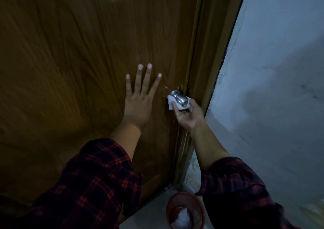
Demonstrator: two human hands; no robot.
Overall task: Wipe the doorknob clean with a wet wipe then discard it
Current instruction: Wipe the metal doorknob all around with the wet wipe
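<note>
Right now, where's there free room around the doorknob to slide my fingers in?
Above and left of the doorknob, bare door lies between it and the left hand. Underneath is crowded: the wet wipe and right hand cup it. Rightward, the door frame sits close.

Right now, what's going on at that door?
A person is wiping the metal doorknob with a white wet wipe, held under the knob by the right hand. The left hand lies flat, fingers spread, on the wooden door. A reddish basket with something white in it stands on the floor below.
</note>
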